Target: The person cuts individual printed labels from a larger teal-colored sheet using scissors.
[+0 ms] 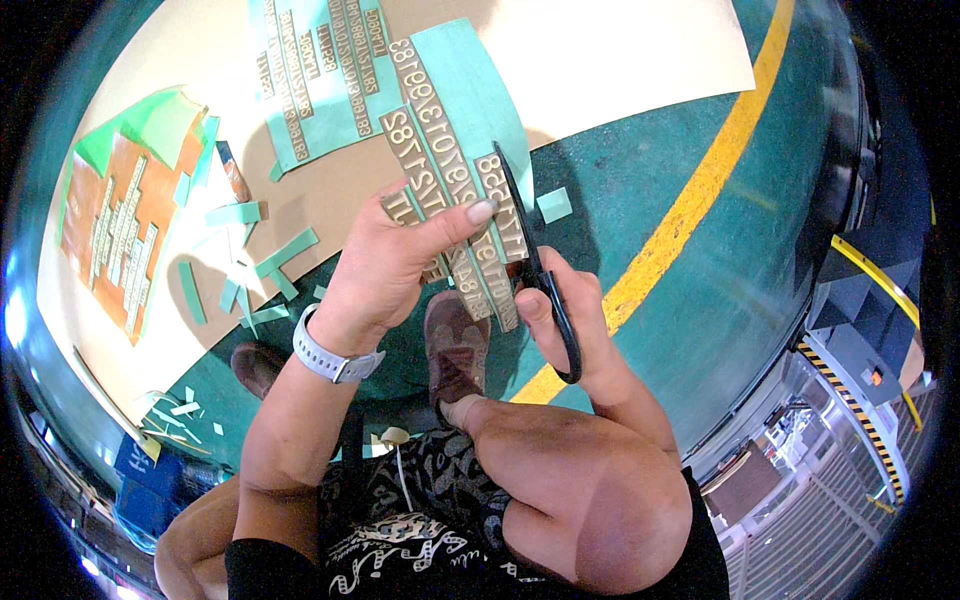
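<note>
In my left hand (385,255) is a teal sheet (470,95) with rows of raised, mirrored letter and number strips. The thumb lies across the front of the strips, and the other fingers are mostly behind the sheet. My right hand (580,318) is closed around black-handled scissors (548,284). Their blades point away from me along the sheet's right side, beside the outermost strip. Whether the blades are apart is hard to see. A second teal sheet with similar strips (335,75) lies flat beyond my left hand.
Brown and white board (640,60) covers the floor ahead and to the left. On it lie an orange-brown plate with letter strips (125,235) and teal offcuts (192,290). Another offcut (554,206) sits on the green floor. A yellow line (690,205) crosses it at right.
</note>
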A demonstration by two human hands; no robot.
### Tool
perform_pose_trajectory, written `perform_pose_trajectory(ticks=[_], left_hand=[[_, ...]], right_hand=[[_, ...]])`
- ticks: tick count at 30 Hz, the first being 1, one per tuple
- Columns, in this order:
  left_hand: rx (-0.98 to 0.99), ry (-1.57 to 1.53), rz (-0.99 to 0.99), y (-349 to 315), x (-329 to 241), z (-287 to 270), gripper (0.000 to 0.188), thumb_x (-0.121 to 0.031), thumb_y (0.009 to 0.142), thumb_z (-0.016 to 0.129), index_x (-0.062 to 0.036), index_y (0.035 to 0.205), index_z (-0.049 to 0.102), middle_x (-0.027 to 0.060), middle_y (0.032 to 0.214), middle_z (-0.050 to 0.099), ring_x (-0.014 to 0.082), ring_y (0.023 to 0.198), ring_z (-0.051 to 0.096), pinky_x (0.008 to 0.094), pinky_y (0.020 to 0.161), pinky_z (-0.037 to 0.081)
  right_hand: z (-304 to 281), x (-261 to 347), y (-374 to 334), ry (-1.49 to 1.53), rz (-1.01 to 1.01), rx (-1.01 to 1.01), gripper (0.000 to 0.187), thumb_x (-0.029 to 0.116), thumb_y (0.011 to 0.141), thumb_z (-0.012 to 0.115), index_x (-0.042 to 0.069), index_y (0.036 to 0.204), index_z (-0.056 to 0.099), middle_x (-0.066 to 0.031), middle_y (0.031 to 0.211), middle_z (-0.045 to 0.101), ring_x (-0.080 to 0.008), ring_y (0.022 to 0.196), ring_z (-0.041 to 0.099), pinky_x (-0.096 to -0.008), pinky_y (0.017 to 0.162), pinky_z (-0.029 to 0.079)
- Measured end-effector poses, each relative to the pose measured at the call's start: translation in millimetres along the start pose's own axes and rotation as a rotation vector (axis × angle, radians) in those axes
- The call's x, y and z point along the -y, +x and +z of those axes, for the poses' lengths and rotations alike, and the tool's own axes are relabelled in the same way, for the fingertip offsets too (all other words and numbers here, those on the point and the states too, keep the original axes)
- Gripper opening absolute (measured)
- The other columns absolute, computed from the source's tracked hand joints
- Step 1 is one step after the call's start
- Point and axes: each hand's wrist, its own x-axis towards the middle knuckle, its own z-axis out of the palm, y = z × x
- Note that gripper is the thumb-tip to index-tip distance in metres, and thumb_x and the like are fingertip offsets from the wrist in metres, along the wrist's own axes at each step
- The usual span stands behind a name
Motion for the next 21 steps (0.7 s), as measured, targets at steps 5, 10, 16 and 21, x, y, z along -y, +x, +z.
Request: perform_pose_trajectory(ticks=[5,10,16,21], left_hand=[[-0.005,0.032,-0.039,0.9,-0.5,-2.3,0.03,-0.005,0.08,0.066,0.0017,0.108,0.056,0.0102,0.097,0.065,0.0174,0.085,0.064,0.0296,0.072,0.055],[0.003,0.053,-0.064,-3.0,0.6,-0.7,0.032,-0.005,0.079,0.067,0.0018,0.109,0.056,0.0095,0.098,0.065,0.0159,0.085,0.064,0.0288,0.075,0.054],[0.034,0.012,-0.087,3.0,5.7,-0.1,0.031,-0.005,0.08,0.067,0.0018,0.109,0.057,0.0091,0.099,0.065,0.015,0.085,0.063,0.0283,0.075,0.053],[0.029,0.088,-0.058,2.3,-3.3,-3.0,0.031,-0.006,0.08,0.067,0.0009,0.108,0.057,0.0093,0.098,0.065,0.0145,0.085,0.063,0.0274,0.076,0.052]], right_hand=[[0.7,-6.3,1.2,0.01,-0.042,0.004,0.046,0.045,0.084,0.058,0.001,0.098,0.052,-0.0132,0.057,0.051,-0.0296,0.05,0.057,-0.0344,0.048,0.044],[2.5,-7.6,2.8,0.075,-0.02,0.009,0.049,0.049,0.085,0.054,0.001,0.093,0.051,-0.0131,0.057,0.051,-0.0285,0.05,0.057,-0.0339,0.048,0.043],[6.1,-11.5,3.7,0.094,0.011,-0.025,0.049,0.049,0.087,0.052,0.0,0.094,0.05,-0.0128,0.057,0.051,-0.0281,0.05,0.057,-0.0345,0.048,0.043],[0.5,-11.2,6.3,0.094,-0.001,0.031,0.049,0.049,0.085,0.054,0.002,0.098,0.052,-0.011,0.059,0.053,-0.0251,0.05,0.057,-0.0336,0.048,0.043]])
